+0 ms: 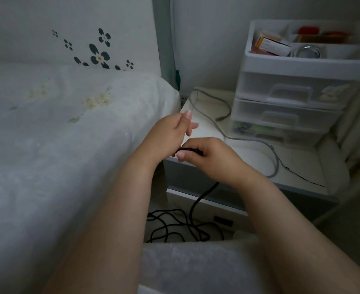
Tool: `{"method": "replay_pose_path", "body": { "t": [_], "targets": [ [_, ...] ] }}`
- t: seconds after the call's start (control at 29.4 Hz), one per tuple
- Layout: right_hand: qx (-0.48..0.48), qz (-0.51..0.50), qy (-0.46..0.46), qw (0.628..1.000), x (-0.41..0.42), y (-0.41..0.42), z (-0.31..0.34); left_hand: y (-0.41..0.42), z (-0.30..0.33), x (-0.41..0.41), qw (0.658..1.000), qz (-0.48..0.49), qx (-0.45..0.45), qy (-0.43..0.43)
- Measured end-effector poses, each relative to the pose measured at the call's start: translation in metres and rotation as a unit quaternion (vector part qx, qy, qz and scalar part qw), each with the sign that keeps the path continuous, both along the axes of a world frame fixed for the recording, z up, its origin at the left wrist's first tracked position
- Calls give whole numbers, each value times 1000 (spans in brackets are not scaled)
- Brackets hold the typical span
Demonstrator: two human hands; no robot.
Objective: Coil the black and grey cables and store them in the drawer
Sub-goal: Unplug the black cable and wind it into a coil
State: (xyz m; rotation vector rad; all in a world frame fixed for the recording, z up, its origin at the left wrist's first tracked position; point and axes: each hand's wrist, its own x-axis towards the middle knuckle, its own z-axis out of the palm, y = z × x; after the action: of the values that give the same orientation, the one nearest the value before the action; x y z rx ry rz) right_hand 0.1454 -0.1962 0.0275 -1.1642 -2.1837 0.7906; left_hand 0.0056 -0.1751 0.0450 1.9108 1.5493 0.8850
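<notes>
Left hand (170,132) raised just left of the nightstand (297,166) edge, fingers loosely apart, gripping nothing visible. Right hand (204,154) just below and right of it, fingers and thumb clamped on the black cable (198,201), which hangs beneath the fingers to a loose tangle on the floor. Grey cable (274,153) loose on the nightstand, right of both hands, before the closed drawers (287,107).
</notes>
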Motion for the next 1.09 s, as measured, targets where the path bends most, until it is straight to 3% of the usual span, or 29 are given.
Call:
{"method": "replay_pose_path", "body": {
  "t": [0.07,0.14,0.31,0.41,0.54,0.68,0.78,0.95,1.02,1.09],
  "targets": [
    [31,-60,15,998,3,6,-3,-1,1,-1,998,0,-21,52],
    [61,-130,16,989,5,15,-6,-3,2,-2,997,-14,-54,46],
    [-28,-45,224,973,4,24,-9,-4,3,-11,982,-78,-153,-73],
    [-17,-38,261,965,4,22,-6,-8,3,-18,960,-113,-183,-182],
    [-6,-54,254,966,1,23,-12,-15,4,-12,943,-123,-171,-259],
    [-41,-68,296,952,-3,24,-13,-20,6,-7,926,-133,-170,-309],
    [-81,-72,341,934,-6,25,-12,-23,4,-4,892,-135,-184,-390],
    [-106,-65,328,936,-20,23,-16,-24,4,-3,842,-125,-176,-494],
    [-115,-55,269,955,-26,21,-19,-23,4,-4,824,-101,-170,-531],
    [-135,-50,189,971,-29,16,-22,-22,4,-6,830,-74,-149,-532]
  ]
}}
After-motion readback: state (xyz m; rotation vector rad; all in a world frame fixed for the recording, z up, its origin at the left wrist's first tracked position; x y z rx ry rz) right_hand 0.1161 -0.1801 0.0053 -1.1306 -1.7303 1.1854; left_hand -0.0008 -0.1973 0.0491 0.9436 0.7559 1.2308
